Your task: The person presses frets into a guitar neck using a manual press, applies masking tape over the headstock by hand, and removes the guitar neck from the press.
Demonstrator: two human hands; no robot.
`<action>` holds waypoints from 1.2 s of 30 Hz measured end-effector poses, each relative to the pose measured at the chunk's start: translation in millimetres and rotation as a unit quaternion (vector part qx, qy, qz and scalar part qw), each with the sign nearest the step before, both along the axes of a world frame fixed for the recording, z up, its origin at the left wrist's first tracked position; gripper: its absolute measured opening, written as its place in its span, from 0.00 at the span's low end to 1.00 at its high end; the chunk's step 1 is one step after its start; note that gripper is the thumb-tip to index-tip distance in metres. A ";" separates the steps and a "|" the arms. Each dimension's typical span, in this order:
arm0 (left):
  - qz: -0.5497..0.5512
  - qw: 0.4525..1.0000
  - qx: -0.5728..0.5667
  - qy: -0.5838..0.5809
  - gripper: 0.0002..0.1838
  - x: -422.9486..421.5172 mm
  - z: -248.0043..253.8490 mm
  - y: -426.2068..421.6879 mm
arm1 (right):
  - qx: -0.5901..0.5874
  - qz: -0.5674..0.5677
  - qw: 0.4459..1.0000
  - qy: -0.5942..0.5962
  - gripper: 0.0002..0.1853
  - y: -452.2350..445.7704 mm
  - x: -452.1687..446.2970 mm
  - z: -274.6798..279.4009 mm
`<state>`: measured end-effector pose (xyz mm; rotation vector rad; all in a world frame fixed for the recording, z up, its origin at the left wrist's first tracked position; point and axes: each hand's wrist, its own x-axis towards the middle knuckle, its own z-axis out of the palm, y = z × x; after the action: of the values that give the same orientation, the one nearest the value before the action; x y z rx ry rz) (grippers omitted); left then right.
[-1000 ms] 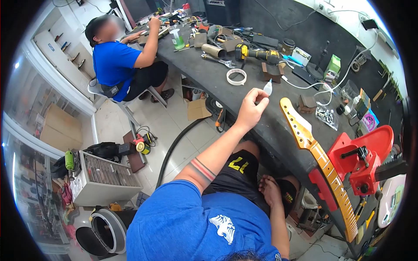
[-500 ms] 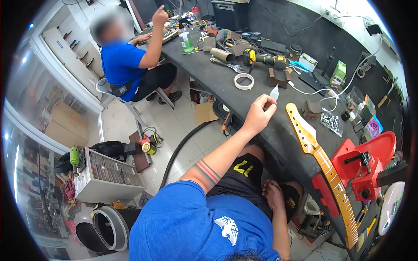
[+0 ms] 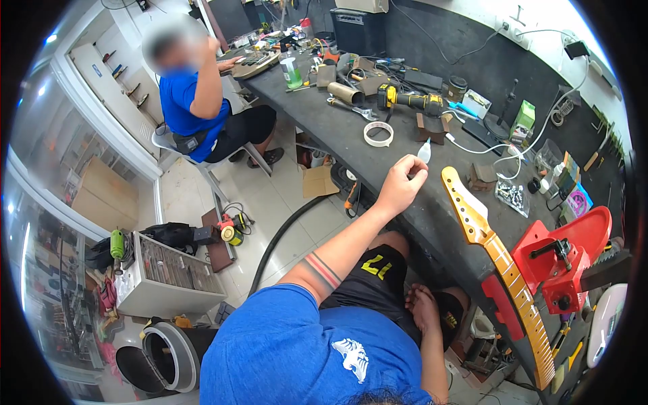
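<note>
My left hand [image 3: 401, 183] reaches over the bench edge, thumb and index finger pinched at the lower end of a small clear bottle [image 3: 424, 152] with a pale blue tip pointing up. My right hand [image 3: 423, 308] rests in my lap with curled fingers; whatever it may hold is hidden. To the right of my left hand lies a maple guitar neck [image 3: 496, 248], its headstock towards the back and its frets running down beside a red vise [image 3: 565, 273]. A roll of masking tape [image 3: 378, 134] lies left of the bottle, and a brown block [image 3: 430, 129] stands just behind it.
A yellow-black power tool [image 3: 408, 100], a wrench [image 3: 354, 110], a metal tube [image 3: 345, 93] and a bag of hardware [image 3: 510, 196] lie on the dark bench [image 3: 317, 118]. A co-worker in a blue shirt [image 3: 192, 108] sits at the far left. A black hose [image 3: 277, 236] crosses the floor.
The view has shifted slightly, moving the bench items right and down. My left hand keeps its pinch by the bottle. The co-worker's raised hand has moved to the face.
</note>
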<state>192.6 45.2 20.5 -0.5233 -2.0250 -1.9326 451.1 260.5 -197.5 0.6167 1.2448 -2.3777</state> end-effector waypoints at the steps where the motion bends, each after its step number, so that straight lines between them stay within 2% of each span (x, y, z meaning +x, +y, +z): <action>1: 0.001 1.000 -0.001 0.001 0.06 0.1 -0.1 -0.1 | 0.001 0.000 1.000 0.001 0.10 0.2 0.1 -1.0; 17: 0.009 1.000 -0.015 0.007 0.05 -0.8 -0.4 0.8 | 0.006 0.000 1.000 0.008 0.10 -0.3 1.1 1.4; 20: -0.055 0.993 0.099 -0.019 0.05 -7.2 0.9 -1.6 | 0.004 -0.002 1.000 0.007 0.10 0.1 2.2 1.6; 23: -0.157 0.956 0.248 0.023 0.09 9.0 76.6 -17.6 | -0.006 -0.008 1.000 0.011 0.10 1.9 0.4 0.1; 24: -0.242 0.919 0.306 0.060 0.16 15.3 106.5 -25.1 | -0.007 -0.006 1.000 0.010 0.10 3.0 0.1 -3.9; 25: -0.320 0.879 0.344 0.078 0.28 25.6 140.0 -30.5 | -0.009 -0.003 1.000 0.008 0.10 3.6 0.5 -7.1; 27: -0.475 0.800 0.342 0.137 0.45 43.2 197.0 -41.2 | -0.006 -0.002 1.000 -0.002 0.10 2.6 -0.6 -9.6; 28: -0.506 0.759 0.363 0.189 0.52 63.7 225.1 -34.1 | -0.004 -0.002 1.000 -0.005 0.10 1.7 -2.6 -10.5; 30: -0.548 0.722 0.356 0.228 0.53 86.0 256.0 -33.8 | -0.011 0.000 1.000 0.004 0.11 1.1 -2.5 -14.0; 36: -0.546 0.720 0.351 0.245 0.55 96.3 262.1 -39.7 | -0.018 -0.012 1.000 0.011 0.11 2.1 5.0 -12.4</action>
<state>288.9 5.4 282.6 -2.0059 -0.4323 -2.4446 456.1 262.6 -209.9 0.5988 1.2066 -2.4281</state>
